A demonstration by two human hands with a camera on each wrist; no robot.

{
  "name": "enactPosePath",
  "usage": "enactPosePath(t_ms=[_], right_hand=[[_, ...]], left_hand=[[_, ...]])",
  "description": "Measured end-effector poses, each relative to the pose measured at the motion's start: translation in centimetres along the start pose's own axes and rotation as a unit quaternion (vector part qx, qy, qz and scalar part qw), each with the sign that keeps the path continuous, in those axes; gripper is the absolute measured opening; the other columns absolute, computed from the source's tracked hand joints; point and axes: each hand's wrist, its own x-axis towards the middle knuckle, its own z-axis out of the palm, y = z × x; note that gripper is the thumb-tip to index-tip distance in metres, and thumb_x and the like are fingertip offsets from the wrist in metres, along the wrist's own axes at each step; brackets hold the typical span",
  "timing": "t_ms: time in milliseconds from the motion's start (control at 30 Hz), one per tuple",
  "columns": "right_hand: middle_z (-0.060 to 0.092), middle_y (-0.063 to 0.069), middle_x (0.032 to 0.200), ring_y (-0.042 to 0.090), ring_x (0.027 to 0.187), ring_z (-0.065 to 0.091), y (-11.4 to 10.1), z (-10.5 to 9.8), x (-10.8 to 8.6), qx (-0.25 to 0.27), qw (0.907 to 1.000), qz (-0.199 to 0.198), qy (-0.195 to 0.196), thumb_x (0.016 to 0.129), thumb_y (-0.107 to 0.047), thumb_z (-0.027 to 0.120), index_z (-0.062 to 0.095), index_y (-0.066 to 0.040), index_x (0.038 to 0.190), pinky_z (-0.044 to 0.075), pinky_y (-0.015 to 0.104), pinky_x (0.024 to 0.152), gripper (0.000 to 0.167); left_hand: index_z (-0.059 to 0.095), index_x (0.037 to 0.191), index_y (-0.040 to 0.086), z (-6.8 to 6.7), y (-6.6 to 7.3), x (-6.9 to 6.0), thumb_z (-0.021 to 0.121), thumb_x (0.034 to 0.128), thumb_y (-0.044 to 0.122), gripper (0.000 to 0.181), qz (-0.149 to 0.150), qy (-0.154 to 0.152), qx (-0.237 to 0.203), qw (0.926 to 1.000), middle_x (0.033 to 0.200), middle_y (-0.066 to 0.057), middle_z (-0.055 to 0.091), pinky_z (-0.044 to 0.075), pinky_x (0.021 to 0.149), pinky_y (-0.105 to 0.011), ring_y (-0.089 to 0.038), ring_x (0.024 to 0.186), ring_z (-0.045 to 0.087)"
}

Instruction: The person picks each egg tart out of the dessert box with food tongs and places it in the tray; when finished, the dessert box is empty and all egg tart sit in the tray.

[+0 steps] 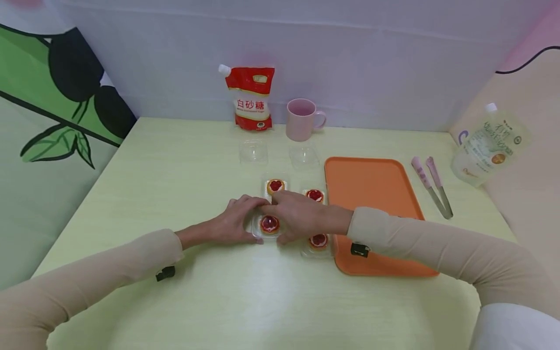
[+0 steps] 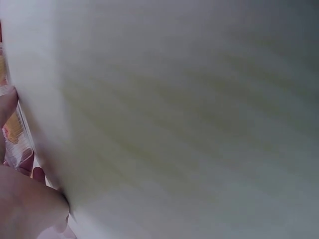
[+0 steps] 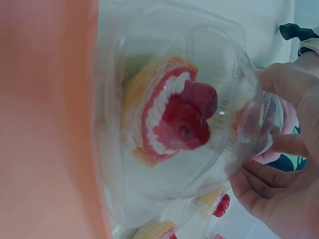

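Both hands are at the front-left clear plastic box, which contains a small tart with red topping. My left hand grips its left side, thumb at the near edge. From the right, my right hand holds the same box between thumb and fingers. Behind it sits another boxed tart. To the right are two more, a far tart and a near tart, partly covered by the right arm. The right wrist view shows the near tart's cream and red fruit close up.
An orange tray lies right of the boxes, under the right forearm. Pink-handled tongs and a pale spouted pouch are farther right. Two clear plastic pieces, a red sugar pouch and a pink mug stand behind.
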Motion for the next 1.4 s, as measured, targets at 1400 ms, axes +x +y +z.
enactPosePath(t_ms=[1400], right_hand=[[0.072, -0.004, 0.098, 0.009, 0.072, 0.057, 1.3, -0.3, 0.6, 0.038, 0.9971, -0.066, -0.009, 0.079, -0.034, 0.084, 0.055, -0.009, 0.14, 0.051, 0.025, 0.075, 0.072]], left_hand=[[0.047, 0.141, 0.009, -0.1, -0.2, 0.2, 0.088, 0.0727, 0.031, 0.083, -0.003, 0.001, -0.007, 1.0, 0.131, -0.007, 0.057, 0.029, 0.096, -0.041, -0.021, 0.119, 0.048]])
